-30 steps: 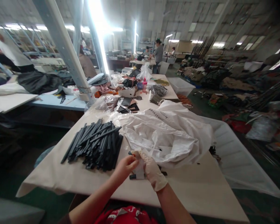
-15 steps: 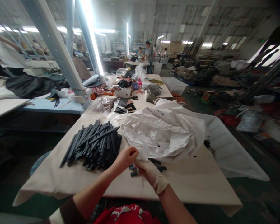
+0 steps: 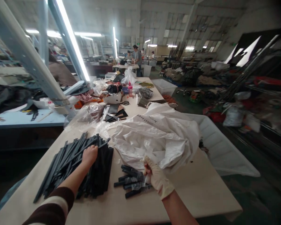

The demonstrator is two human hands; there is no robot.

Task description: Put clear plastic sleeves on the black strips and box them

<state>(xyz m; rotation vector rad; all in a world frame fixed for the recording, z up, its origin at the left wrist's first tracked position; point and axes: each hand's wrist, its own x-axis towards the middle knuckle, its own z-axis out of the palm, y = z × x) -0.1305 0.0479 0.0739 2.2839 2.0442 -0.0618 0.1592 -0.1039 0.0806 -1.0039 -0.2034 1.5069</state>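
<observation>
My left hand [image 3: 90,155] is bare and lies on top of a broad pile of dark strips [image 3: 67,162], its fingers curled round one strip near the upper right of the pile. My right hand [image 3: 155,176] wears a pale glove. Its fingers are closed at the near edge of a large white plastic bag [image 3: 178,134]; what they pinch is too small to make out. Just left of the glove lie several short dark bundles [image 3: 131,181] with clear plastic wrapped round them.
Farther up the cloth-covered table [image 3: 201,193] are dark flat pieces [image 3: 114,112], scissors [image 3: 125,103], a pink bottle [image 3: 130,90] and clear bags. A translucent bin [image 3: 220,143] stands at the right edge. A slanted metal post [image 3: 35,56] rises at the left. People work farther back.
My left hand has moved away from my right hand, leftward onto the dark strips. My right hand has shifted slightly right, exposing the wrapped bundles. The view has turned, showing more of the pile.
</observation>
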